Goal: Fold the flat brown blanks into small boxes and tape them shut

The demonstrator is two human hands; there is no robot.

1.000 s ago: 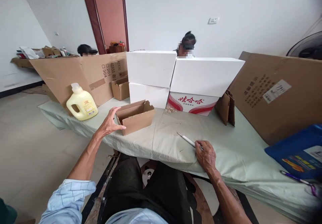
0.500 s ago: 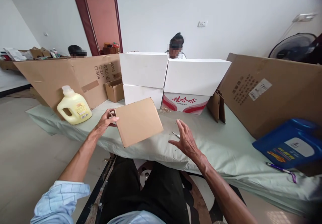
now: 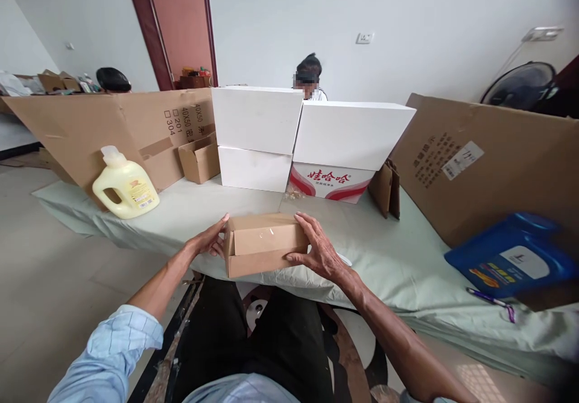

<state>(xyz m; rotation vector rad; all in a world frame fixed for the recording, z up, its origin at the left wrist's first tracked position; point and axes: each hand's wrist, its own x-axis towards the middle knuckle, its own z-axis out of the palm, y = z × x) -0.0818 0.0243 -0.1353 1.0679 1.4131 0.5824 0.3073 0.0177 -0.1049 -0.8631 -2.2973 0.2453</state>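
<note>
Cloth-covered table (image 3: 407,258) has a big cardboard panel (image 3: 497,168) along its right edge, white boxes (image 3: 353,131) stacked at back-centre & a yellow jug (image 3: 124,184) nr the left edge. Small carton (image 3: 265,249), flaps closed, is at the front edge, approx centre. It's held btwn both hands: left hand (image 3: 208,243) half-curled on its left end, right hand (image 3: 319,249) w/ fingers spread over the right end.
</note>
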